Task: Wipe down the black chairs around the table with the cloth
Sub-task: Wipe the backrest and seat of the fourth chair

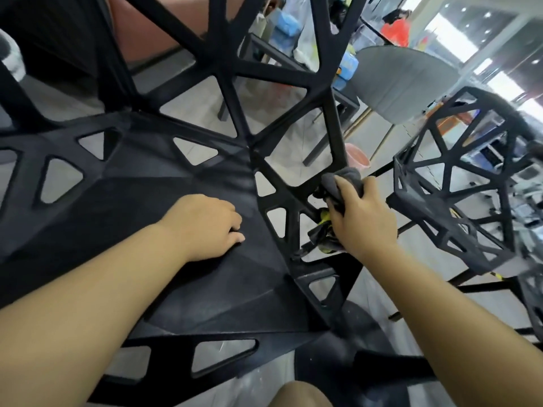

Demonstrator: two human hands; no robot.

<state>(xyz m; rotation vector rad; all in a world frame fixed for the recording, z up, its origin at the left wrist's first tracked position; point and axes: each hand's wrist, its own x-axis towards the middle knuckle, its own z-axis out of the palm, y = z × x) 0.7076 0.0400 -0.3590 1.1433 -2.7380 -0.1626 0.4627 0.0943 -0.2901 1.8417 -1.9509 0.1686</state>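
The left hand (202, 227) rested on the seat (141, 212) of the black chair (219, 63), fingers loosely curled round nothing, seemingly to steady it, while the right hand (363, 218) gripped the grey cloth (342, 179) against a strut (335, 133) at the seat's three o'clock.

Office-type commercial interior: glass partition (512, 39) and ceiling spotlights (487, 14) at two o'clock, grey chair (402, 80) at one, black lattice chairs (176, 201) on tiled floor (417, 254).

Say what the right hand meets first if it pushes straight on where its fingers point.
The black chair's back strut: the right hand, gripping the grey cloth, points up-left at it, and the cloth looks pressed there, though depth is hard to judge.
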